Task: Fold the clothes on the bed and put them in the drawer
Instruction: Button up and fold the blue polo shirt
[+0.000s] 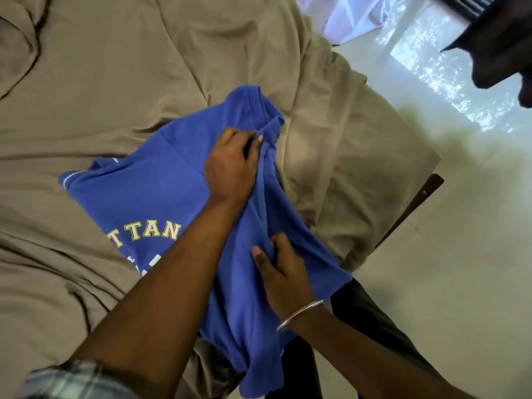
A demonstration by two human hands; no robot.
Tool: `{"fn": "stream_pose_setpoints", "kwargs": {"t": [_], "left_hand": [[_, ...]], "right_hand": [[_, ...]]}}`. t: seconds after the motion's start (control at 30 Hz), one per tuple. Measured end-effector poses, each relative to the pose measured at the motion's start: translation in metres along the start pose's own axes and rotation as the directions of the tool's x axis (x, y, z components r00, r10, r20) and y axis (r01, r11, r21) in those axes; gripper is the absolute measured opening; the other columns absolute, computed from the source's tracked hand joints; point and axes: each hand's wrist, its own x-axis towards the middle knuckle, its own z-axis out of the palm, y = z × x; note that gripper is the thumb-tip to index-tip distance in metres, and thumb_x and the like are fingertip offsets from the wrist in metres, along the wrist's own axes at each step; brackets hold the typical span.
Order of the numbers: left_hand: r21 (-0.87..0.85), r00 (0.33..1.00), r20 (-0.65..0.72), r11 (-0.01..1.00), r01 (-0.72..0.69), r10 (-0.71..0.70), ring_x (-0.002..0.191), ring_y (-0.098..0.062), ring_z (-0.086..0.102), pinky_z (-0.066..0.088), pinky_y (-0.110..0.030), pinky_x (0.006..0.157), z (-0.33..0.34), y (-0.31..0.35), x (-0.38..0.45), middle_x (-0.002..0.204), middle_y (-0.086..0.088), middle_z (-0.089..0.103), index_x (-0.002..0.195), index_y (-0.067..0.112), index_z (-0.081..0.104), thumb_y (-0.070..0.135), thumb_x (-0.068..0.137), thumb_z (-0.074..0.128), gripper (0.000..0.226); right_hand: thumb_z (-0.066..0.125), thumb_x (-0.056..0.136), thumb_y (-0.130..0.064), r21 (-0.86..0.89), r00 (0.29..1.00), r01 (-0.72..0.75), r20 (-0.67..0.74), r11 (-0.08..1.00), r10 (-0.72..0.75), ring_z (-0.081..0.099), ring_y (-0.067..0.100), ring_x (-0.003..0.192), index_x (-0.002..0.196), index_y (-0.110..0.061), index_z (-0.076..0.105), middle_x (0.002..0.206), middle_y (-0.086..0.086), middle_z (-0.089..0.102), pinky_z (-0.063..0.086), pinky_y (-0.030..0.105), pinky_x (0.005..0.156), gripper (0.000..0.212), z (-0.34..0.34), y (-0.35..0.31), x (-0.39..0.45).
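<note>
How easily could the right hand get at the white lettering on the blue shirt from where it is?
Probably not easily: the right hand grips the blue shirt fabric, and the left forearm crosses over the lettering.

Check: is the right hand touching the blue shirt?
Touching. The head view shows the right hand pinching a fold of the blue shirt, fingers curled into the cloth.

Left arm reaches forward from lower left, plaid sleeve [74, 378] pushed up, forearm bare. Left hand [230, 165] knuckles-up, fingers curled, pinching blue cloth [149, 185]. Right hand [283, 272] lies nearer the body, fingers bent into the same cloth; metal bangle [299, 313] on wrist.
</note>
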Motion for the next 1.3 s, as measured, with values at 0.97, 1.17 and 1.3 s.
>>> {"fn": "stream_pose_setpoints", "kwargs": {"t": [0.97, 1.17, 1.3], "left_hand": [[-0.273, 0.994, -0.101, 0.962, 0.018, -0.047, 0.116, -0.006, 0.055, 0.042, -0.034, 0.104, -0.017, 0.02, -0.026, 0.121, 0.007, 0.059, 0.122, 0.012, 0.06, 0.028, 0.104, 0.041, 0.031], [-0.081, 0.875, -0.215, 0.901, 0.426, -0.433, 0.105, -0.032, 0.051, 0.043, -0.051, 0.095, -0.06, -0.016, -0.214, 0.114, -0.016, 0.056, 0.123, -0.001, 0.053, 0.033, 0.098, 0.06, 0.043], [-0.01, 0.663, -0.14, 0.67, 0.742, -0.736, 0.1, -0.034, 0.056, 0.044, -0.038, 0.094, -0.073, -0.01, -0.303, 0.103, -0.021, 0.06, 0.113, -0.003, 0.059, 0.056, 0.084, 0.063, 0.065]], "right_hand": [[0.082, 0.077, -0.035, -0.575, 0.985, 0.167, 0.133, 0.801, -0.11, 0.058, 0.022, 0.097, 0.124, -0.012, 0.056, 0.112, 0.007, 0.061, 0.047, 0.03, 0.08, 0.059, -0.152, 0.157, 0.0], [0.058, 0.083, -0.051, -0.493, 0.968, 0.248, 0.096, 0.834, -0.231, 0.048, 0.02, 0.092, 0.087, -0.01, 0.067, 0.104, 0.001, 0.048, 0.039, 0.022, 0.076, 0.041, -0.137, 0.144, -0.001], [0.054, 0.089, -0.047, -0.522, 0.97, 0.241, 0.111, 0.818, -0.215, 0.053, 0.023, 0.094, 0.094, -0.008, 0.073, 0.107, 0.01, 0.057, 0.046, 0.029, 0.079, 0.043, -0.14, 0.141, -0.007]]}}
